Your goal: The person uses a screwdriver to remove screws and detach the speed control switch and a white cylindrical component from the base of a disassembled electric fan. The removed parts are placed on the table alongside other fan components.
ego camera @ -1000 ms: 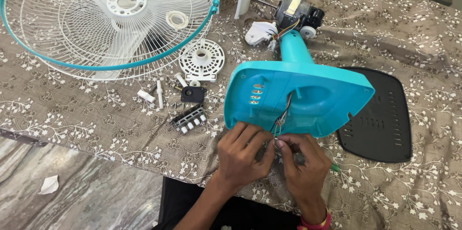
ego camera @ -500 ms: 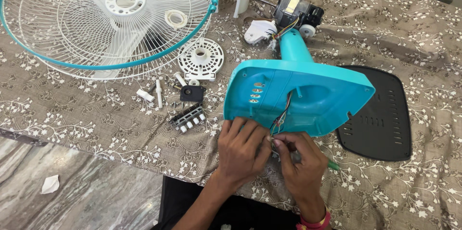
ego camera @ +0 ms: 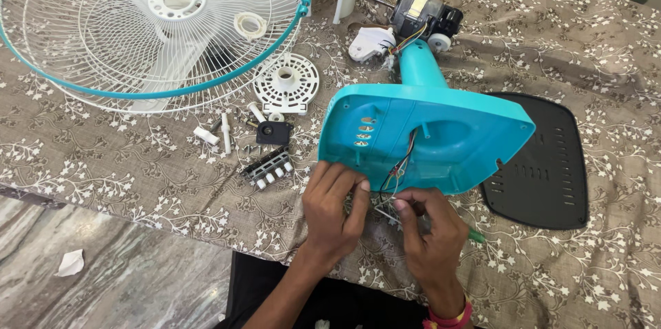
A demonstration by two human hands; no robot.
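Note:
A turquoise fan base [ego camera: 441, 136] lies tipped with its hollow underside facing me, its neck leading up to the exposed motor [ego camera: 421, 18]. A bundle of coloured wires [ego camera: 395, 176] hangs out of the base's lower edge. My left hand [ego camera: 332, 210] rests against that lower edge, fingers curled beside the wires. My right hand [ego camera: 430, 232] pinches the wire ends between thumb and fingers. A green-handled tool [ego camera: 475, 236] pokes out from under my right hand.
White fan grille with turquoise rim and blade [ego camera: 151, 26] at the back left. A round white plastic disc [ego camera: 286, 84], a black switch block [ego camera: 267, 168], a small black part [ego camera: 274, 133] and white pegs lie between. A black base cover [ego camera: 544, 164] is on the right. The patterned tablecloth [ego camera: 124, 177] ends at my left.
My left hand has shifted slightly left, away from my right, leaving the wire ends exposed between them. The base and the other parts have stayed put.

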